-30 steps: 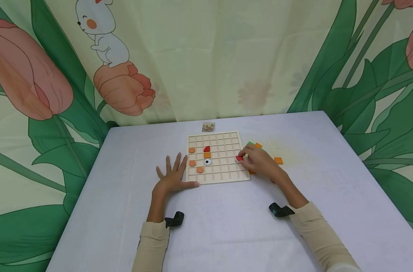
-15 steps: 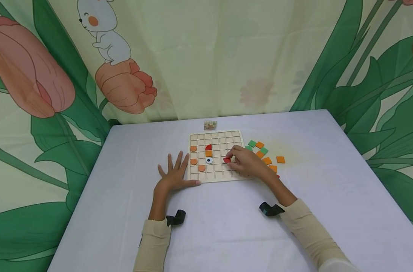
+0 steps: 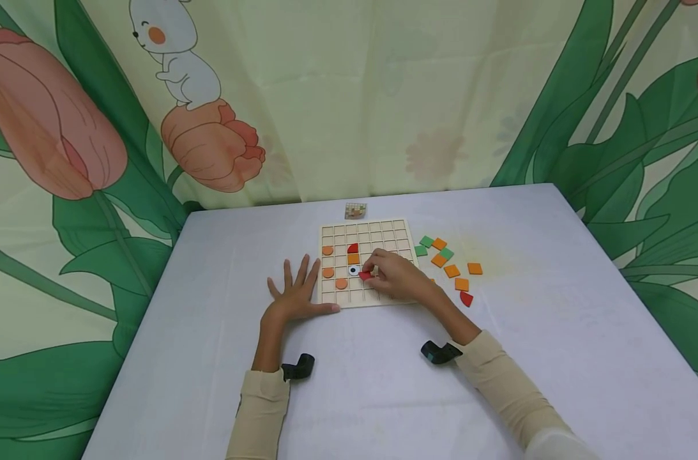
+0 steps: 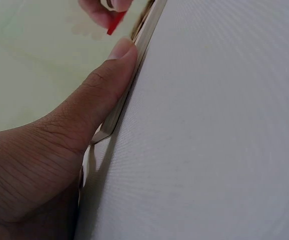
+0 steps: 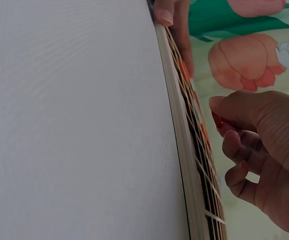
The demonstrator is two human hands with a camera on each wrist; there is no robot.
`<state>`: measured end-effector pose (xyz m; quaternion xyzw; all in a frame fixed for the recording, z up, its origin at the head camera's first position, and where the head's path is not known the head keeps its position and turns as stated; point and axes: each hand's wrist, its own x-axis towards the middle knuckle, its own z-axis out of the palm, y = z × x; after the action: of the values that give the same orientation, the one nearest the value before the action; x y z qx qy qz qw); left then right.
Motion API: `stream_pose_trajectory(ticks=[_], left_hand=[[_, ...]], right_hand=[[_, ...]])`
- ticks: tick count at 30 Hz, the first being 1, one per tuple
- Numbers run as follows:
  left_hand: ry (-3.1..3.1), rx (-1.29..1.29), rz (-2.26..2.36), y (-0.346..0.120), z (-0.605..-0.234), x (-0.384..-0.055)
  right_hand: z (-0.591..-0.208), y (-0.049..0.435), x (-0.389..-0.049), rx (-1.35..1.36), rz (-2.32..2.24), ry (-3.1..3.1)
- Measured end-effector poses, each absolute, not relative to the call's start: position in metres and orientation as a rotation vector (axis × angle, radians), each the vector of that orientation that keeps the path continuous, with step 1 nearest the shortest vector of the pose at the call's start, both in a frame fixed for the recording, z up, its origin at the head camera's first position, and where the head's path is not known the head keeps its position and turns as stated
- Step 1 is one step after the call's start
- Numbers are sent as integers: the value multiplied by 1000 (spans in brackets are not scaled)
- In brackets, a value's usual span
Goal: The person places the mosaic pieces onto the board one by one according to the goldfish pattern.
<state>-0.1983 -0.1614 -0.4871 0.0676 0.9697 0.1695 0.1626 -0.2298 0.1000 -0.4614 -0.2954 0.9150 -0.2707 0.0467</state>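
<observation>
My right hand (image 3: 396, 276) pinches a red quarter-round tile (image 3: 364, 276) between thumb and fingertips, over the wooden grid board (image 3: 390, 230) and close beside the white eye disc (image 3: 353, 271). In the right wrist view the red tile (image 5: 217, 120) shows dark between thumb and finger, above the board's edge. My left hand (image 3: 294, 300) lies with fingers spread at the board's left side, its thumb (image 4: 107, 80) along the near-left corner. On the board sit an orange square (image 3: 353, 259), another red quarter-round tile (image 3: 353, 248) just behind it, and several orange discs (image 3: 341, 283) toward the left.
Right of the board lie loose green squares (image 3: 426, 241), several orange squares (image 3: 462, 284) and a red quarter-round tile (image 3: 466, 298). Behind the board is a small patterned card (image 3: 356, 211). A white cloth covers the table (image 3: 360, 383), with a printed curtain behind.
My right hand has carried the red tile leftward across the board to beside the eye disc, uncovering the loose tiles on the right. The left hand stays in place.
</observation>
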Motion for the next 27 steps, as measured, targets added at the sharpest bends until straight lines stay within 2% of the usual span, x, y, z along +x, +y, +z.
stream_pose_trajectory(ticks=[27], left_hand=[[2768, 212, 485, -162, -486, -198]], right_hand=[[-468, 75, -229, -892, -726, 2791]])
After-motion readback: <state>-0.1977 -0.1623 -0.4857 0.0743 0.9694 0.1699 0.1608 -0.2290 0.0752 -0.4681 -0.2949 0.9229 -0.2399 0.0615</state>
